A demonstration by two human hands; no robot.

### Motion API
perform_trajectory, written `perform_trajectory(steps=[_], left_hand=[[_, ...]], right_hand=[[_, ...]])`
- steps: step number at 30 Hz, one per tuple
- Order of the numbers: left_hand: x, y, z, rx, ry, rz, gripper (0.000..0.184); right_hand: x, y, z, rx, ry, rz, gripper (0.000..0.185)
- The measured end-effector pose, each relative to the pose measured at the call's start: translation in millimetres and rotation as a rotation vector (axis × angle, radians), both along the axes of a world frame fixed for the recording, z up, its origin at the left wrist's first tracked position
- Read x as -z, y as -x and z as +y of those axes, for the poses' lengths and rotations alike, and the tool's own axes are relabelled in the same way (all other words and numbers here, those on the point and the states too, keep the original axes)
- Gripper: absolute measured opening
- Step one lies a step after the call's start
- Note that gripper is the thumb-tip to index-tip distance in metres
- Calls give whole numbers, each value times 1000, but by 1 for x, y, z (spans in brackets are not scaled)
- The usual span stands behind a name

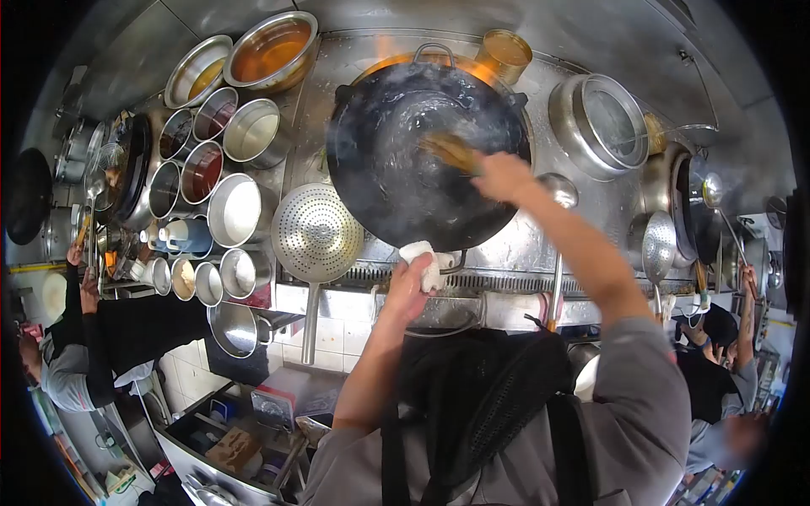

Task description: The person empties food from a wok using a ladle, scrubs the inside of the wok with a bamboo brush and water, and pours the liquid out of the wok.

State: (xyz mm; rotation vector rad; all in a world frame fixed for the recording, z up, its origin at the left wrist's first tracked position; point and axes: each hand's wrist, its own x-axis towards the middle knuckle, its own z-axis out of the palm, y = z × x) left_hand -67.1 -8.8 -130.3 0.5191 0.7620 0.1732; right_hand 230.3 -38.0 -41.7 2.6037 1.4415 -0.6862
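A large black wok (359,173) sits over orange flames on the range, with steam rising and water swirling in it. My right hand (504,179) is closed around a wok brush (451,152) with pale brown bristles, held over the middle of the wok and slightly blurred. At the wok's near rim, my left hand (408,287) grips a folded white cloth (429,263) beside the near loop handle (458,263). Whether the cloth wraps that handle is hard to make out. The far loop handle (434,51) stands up by the flames.
Left of the wok lies a perforated strainer (317,232), near several metal pots of sauces and seasonings (236,211). A ladle (557,192) rests at right, near a large pot (576,126) and a tin can (504,55). Other people work at both sides.
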Motion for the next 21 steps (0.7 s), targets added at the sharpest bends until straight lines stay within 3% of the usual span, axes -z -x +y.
perform_trajectory(steps=[3,5,7,9,11,13,17,19,21], left_hand=[[-6,-4,-4,-50,-27,30,25],[-10,-3,-5,-62,-31,25,24],[-9,-1,-3,-53,-15,-5,25],[-9,-2,-1,-42,-17,14,21],[-5,-2,2,-29,-22,-1,19],[-4,0,2,-6,-15,2,21],[3,-1,1,16,-22,62,21],[-2,-6,2,0,-41,90,19],[8,-6,0,-33,-57,85,23]], right_hand=[[27,77,16,3,-132,21,50],[6,95,-18,-76,-103,92,53],[0,66,-57,-145,80,24,60],[19,-2,-71,-2,194,-165,64],[-10,-31,-34,79,17,-229,56],[43,-66,22,72,-195,-163,53],[26,25,82,355,-323,609,74],[53,54,78,324,-410,817,79],[43,73,60,256,-321,914,80]])
